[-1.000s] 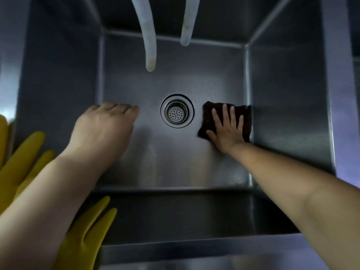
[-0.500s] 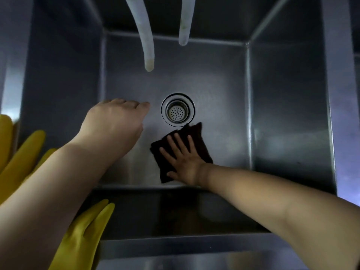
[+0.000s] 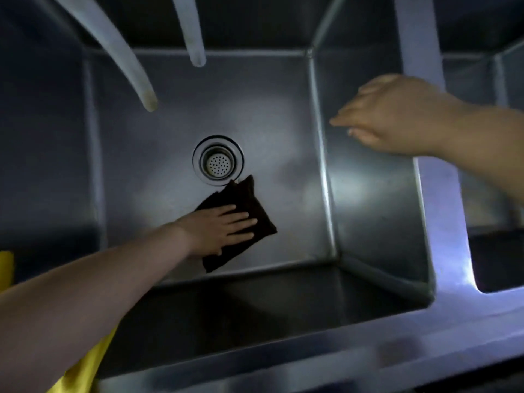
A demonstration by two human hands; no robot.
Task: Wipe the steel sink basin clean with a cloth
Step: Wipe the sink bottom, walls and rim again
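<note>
One sink basin [image 3: 141,171] fills most of the frame; a second basin [image 3: 482,80] shows only as a sliver at the right edge, past a steel divider [image 3: 442,211].

Far left, lower edge: yellow rubber gloves [image 3: 82,370], partly hidden by the forearm, so their number cannot be told.

Two pale hoses [image 3: 122,61] hang in from the top, the longer one upper left, the shorter [image 3: 192,32] near top centre; both ends hang free above the basin floor.

One round drain strainer [image 3: 217,161] sits at centre. One dark cloth [image 3: 243,199], folded, lies flat on the floor just below and right of it, one corner touching the drain ring.

Left hand [image 3: 224,226] lies palm down on the cloth, fingers [image 3: 241,222] stretched flat and slightly spread, covering the cloth's lower left part.

Right hand [image 3: 397,114], upper right, is blurred, over the right wall and its rim; fingers extended and close together, holding nothing; contact with the steel cannot be told.
</note>
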